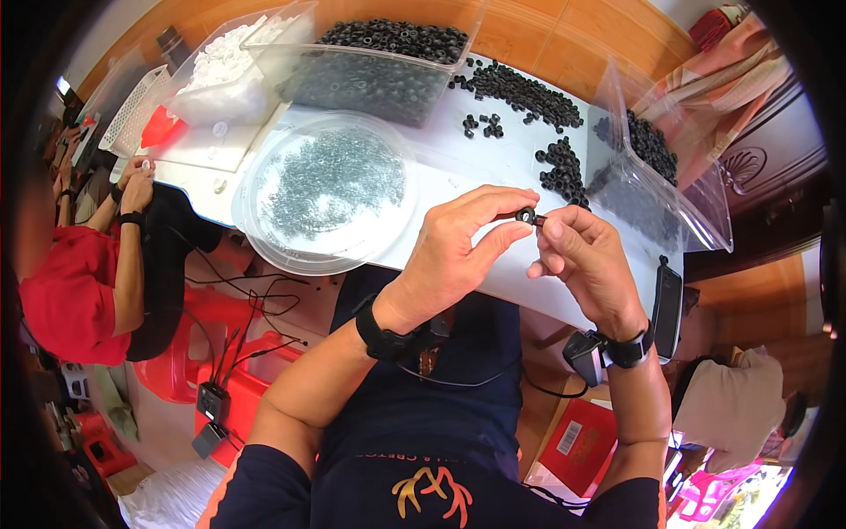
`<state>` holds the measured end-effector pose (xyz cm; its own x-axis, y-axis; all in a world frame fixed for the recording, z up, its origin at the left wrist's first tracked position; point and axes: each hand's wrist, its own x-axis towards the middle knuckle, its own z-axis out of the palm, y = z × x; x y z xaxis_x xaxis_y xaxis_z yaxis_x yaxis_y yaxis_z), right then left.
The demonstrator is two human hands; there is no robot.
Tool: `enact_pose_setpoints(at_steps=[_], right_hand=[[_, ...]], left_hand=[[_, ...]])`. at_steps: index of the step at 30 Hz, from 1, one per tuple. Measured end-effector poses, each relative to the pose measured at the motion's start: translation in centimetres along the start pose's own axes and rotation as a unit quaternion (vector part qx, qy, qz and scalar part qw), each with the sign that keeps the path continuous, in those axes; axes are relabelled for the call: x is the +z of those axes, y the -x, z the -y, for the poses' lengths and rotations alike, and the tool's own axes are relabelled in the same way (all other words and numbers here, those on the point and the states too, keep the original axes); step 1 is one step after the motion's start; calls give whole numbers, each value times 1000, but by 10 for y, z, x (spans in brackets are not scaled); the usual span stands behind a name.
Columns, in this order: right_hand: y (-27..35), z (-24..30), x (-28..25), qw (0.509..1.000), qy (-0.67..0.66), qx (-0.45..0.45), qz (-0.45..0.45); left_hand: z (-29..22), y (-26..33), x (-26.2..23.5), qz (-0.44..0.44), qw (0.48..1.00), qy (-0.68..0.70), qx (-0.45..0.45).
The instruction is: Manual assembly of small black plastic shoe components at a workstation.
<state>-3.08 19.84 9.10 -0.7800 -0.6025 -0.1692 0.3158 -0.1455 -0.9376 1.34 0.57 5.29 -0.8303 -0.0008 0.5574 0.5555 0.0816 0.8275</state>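
A round tub [286, 238] to my left, my left hand [458, 242] with fingers clamped on a black ring [526, 214] above the white tabletop [458, 163], my right hand's [589, 256] fingers pinching a dark bit [539, 220] beside it, loose rings [564, 172] beyond, a clear bin [701, 220] far right

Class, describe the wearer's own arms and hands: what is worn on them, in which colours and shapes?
The left hand and right hand are ungloved. Each wrist has a black band, left and right; a boxy grey-and-black device sits beside the right one. The short sleeves are dark navy with orange edging.
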Motion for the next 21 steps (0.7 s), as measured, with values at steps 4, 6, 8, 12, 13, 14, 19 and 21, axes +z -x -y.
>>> enact_pose_setpoints(at_steps=[4, 6, 8, 12, 13, 14, 19, 21], right_hand=[[-1, 0, 6, 995, 71, -56, -48], [-1, 0, 7, 992, 90, -69, -50], [-1, 1, 7, 989, 108, -81, -52], [-3, 2, 5, 969, 200, -136, -40], [-3, 2, 5, 966, 211, -145, -31], [-4, 2, 5, 966, 211, -145, -31], [-3, -8, -1, 999, -37, -20, 6], [-4, -12, -3, 998, -66, 3, 17]], left_hand=[[1, -1, -1, -15, 998, -54, 25], [1, -2, -2, -17, 997, -67, 36], [0, -2, -2, -3, 997, -69, 30], [0, -1, -5, 21, 998, -61, -1], [0, -1, -5, 25, 999, -31, -22], [0, -1, -4, 28, 999, -2, -42], [4, 2, -2, 23, 999, 19, -37], [4, 3, -1, 23, 999, 24, -41]])
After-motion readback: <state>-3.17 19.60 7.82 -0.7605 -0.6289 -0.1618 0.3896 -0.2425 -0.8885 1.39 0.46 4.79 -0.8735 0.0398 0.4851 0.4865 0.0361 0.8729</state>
